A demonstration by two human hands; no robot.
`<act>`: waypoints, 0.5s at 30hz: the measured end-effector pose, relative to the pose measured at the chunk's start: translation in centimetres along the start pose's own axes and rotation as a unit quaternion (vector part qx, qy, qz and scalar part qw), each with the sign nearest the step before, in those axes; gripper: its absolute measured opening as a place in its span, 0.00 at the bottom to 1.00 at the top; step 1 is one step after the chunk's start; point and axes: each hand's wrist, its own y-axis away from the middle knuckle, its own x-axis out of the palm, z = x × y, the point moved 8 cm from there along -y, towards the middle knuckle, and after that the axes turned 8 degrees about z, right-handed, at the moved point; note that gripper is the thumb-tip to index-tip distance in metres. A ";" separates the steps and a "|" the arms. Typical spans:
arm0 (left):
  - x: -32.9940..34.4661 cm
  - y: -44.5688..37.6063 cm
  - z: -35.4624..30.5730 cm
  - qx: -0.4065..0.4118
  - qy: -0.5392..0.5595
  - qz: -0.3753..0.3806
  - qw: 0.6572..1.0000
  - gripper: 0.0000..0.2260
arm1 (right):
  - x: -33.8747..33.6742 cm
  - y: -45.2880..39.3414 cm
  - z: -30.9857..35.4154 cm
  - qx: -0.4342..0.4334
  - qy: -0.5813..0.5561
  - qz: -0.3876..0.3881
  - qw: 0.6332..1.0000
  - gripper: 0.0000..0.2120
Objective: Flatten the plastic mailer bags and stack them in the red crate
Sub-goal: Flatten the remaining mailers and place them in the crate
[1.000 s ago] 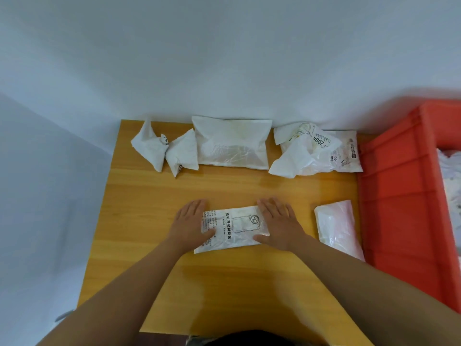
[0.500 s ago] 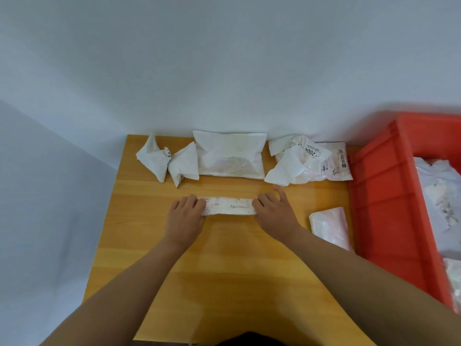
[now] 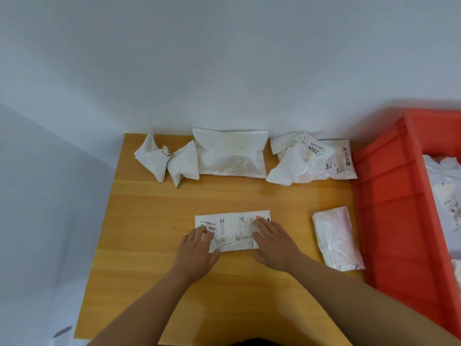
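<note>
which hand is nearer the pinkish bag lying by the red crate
Right. The right hand presses the labelled mailer just left of the pinkish bag; the left hand lies farther left, on the mailer's other end.

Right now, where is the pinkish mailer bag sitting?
In the head view, the pinkish mailer bag lies flat on the wooden table at its right edge, beside the red crate and right of the right hand.

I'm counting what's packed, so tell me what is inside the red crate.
White plastic bags with printed labels lie inside the red crate. Only the part near its left wall shows; the rest runs past the picture's right edge, so no count is possible.
</note>
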 end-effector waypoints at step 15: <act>3.2 -5.7 -1.5 0.128 -0.021 0.044 0.991 0.34 | -1.3 -6.2 1.5 -0.119 0.005 -0.102 0.988 0.39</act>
